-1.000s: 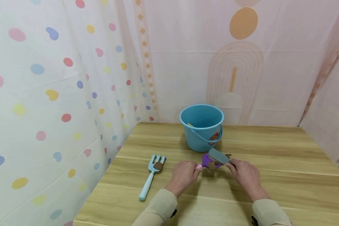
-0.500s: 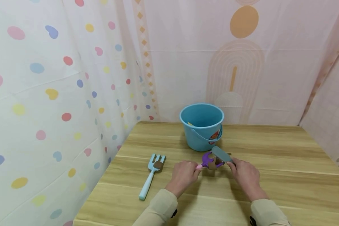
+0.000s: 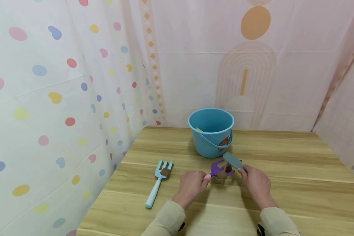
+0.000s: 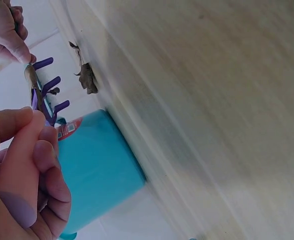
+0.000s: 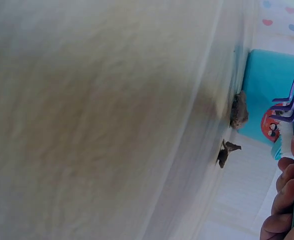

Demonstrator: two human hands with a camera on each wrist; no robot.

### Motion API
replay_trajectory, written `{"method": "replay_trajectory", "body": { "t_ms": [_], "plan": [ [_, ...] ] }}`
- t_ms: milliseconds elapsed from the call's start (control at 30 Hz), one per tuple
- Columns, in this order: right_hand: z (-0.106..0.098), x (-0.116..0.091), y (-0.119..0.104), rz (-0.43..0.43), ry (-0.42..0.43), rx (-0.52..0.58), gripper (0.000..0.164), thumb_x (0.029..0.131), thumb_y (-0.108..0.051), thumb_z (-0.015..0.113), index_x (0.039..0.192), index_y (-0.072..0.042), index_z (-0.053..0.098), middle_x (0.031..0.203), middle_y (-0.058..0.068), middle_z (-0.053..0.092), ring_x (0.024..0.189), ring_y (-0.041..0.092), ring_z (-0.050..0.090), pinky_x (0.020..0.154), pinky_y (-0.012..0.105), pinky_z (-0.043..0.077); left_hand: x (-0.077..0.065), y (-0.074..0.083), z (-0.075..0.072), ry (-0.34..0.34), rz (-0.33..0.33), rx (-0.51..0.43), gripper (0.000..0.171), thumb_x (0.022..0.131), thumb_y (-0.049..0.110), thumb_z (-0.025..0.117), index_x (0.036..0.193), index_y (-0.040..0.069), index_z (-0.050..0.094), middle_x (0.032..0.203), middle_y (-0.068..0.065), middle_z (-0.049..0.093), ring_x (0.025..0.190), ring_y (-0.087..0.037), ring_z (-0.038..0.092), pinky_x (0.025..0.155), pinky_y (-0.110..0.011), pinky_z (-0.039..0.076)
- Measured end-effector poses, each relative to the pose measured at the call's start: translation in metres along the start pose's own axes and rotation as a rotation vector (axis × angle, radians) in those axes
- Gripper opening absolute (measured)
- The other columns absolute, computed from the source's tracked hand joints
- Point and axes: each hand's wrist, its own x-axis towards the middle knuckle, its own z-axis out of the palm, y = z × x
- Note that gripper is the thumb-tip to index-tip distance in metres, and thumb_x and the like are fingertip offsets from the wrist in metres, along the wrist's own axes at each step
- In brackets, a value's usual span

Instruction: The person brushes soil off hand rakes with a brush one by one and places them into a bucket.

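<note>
My left hand (image 3: pixel 191 185) grips the pink handle of a purple toy garden fork (image 3: pixel 216 167), curled round it in the left wrist view. The tines point right, and a brown smear (image 4: pixel 31 77) clings to the fork. My right hand (image 3: pixel 257 183) holds a brush with a grey-green back (image 3: pixel 232 160); its white bristles (image 5: pixel 286 135) show in the right wrist view. The brush lies over or beside the tine ends; whether they touch I cannot tell. Brown clumps (image 5: pixel 239 110) sit on the table beneath, partly hidden by the tools in the head view.
A blue bucket (image 3: pixel 209 146) stands just behind the hands, with something yellow (image 3: pixel 199 129) inside. Left of the hands lies a light blue toy fork (image 3: pixel 153 194) with a brown lump (image 3: pixel 165 172) on its head. Curtains border the wooden table (image 3: pixel 298 164).
The brush has shifted slightly right and up along the purple fork's tines, uncovering more of them. The left hand has dipped a little with the fork.
</note>
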Motion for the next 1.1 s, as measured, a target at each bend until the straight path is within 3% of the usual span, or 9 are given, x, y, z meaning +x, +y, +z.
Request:
{"method": "replay_trajectory", "body": {
  "t_ms": [233, 333, 467, 600, 700, 833, 967, 1100],
  "plan": [
    [-0.007, 0.002, 0.000, 0.036, 0.045, 0.020, 0.026, 0.098, -0.027, 0.061, 0.077, -0.012, 0.059, 0.063, 0.006, 0.056, 0.056, 0.029, 0.053, 0.045, 0.040, 0.036, -0.001, 0.001, -0.001, -0.011, -0.043, -0.020, 0.029, 0.096, 0.034, 0.065, 0.070, 0.022, 0.064, 0.054, 0.010, 0.043, 0.049, -0.008, 0.042, 0.045, -0.026, 0.034],
    [-0.011, 0.002, -0.001, 0.017, 0.038, 0.028, 0.023, 0.098, -0.030, 0.061, 0.087, -0.011, 0.068, 0.070, 0.009, 0.063, 0.059, 0.028, 0.055, 0.046, 0.040, 0.038, 0.000, 0.000, -0.002, -0.010, -0.068, -0.031, 0.027, 0.095, 0.031, 0.066, 0.070, 0.021, 0.065, 0.054, 0.010, 0.044, 0.048, -0.008, 0.042, 0.044, -0.026, 0.033],
    [-0.017, 0.002, -0.004, -0.080, -0.036, 0.026, 0.029, 0.096, -0.033, 0.064, 0.112, -0.010, 0.074, 0.085, 0.010, 0.071, 0.062, 0.022, 0.057, 0.047, 0.037, 0.039, 0.003, 0.000, -0.004, 0.003, -0.087, -0.040, 0.028, 0.095, 0.029, 0.065, 0.068, 0.020, 0.063, 0.054, 0.009, 0.045, 0.048, -0.010, 0.043, 0.044, -0.027, 0.034],
    [-0.019, 0.001, -0.006, -0.148, -0.084, -0.011, 0.023, 0.096, -0.030, 0.066, 0.107, -0.011, 0.073, 0.073, 0.005, 0.065, 0.056, 0.017, 0.050, 0.046, 0.034, 0.035, 0.004, 0.000, -0.006, 0.016, -0.081, -0.023, 0.029, 0.094, 0.030, 0.066, 0.067, 0.021, 0.062, 0.056, 0.009, 0.046, 0.049, -0.010, 0.045, 0.044, -0.028, 0.035],
    [-0.018, 0.001, -0.005, -0.134, -0.072, -0.037, 0.023, 0.096, -0.029, 0.066, 0.108, -0.011, 0.073, 0.066, 0.004, 0.059, 0.053, 0.018, 0.045, 0.044, 0.034, 0.032, 0.004, 0.002, -0.009, 0.023, -0.067, 0.002, 0.030, 0.094, 0.033, 0.066, 0.066, 0.021, 0.061, 0.055, 0.009, 0.046, 0.049, -0.010, 0.045, 0.044, -0.028, 0.034],
    [-0.016, 0.001, -0.003, -0.082, -0.061, -0.041, 0.031, 0.096, -0.029, 0.066, 0.117, -0.007, 0.072, 0.069, 0.006, 0.062, 0.053, 0.019, 0.046, 0.043, 0.034, 0.033, 0.003, 0.003, -0.010, 0.033, -0.045, 0.030, 0.035, 0.094, 0.034, 0.066, 0.064, 0.021, 0.058, 0.054, 0.009, 0.044, 0.048, -0.010, 0.043, 0.043, -0.028, 0.034],
    [-0.016, 0.001, 0.000, -0.035, -0.074, -0.038, 0.029, 0.096, -0.030, 0.065, 0.113, -0.007, 0.073, 0.069, 0.005, 0.060, 0.055, 0.020, 0.048, 0.044, 0.034, 0.033, 0.002, 0.005, -0.011, 0.029, -0.036, 0.037, 0.037, 0.095, 0.035, 0.065, 0.062, 0.022, 0.055, 0.054, 0.009, 0.043, 0.048, -0.009, 0.043, 0.044, -0.028, 0.034],
    [-0.016, 0.000, 0.003, -0.006, -0.084, -0.031, 0.020, 0.097, -0.030, 0.063, 0.098, -0.012, 0.072, 0.065, 0.003, 0.055, 0.057, 0.022, 0.048, 0.046, 0.034, 0.033, 0.003, 0.007, -0.013, 0.018, -0.034, 0.019, 0.036, 0.095, 0.035, 0.065, 0.063, 0.023, 0.055, 0.053, 0.010, 0.043, 0.048, -0.009, 0.042, 0.043, -0.027, 0.033]
  ]
}}
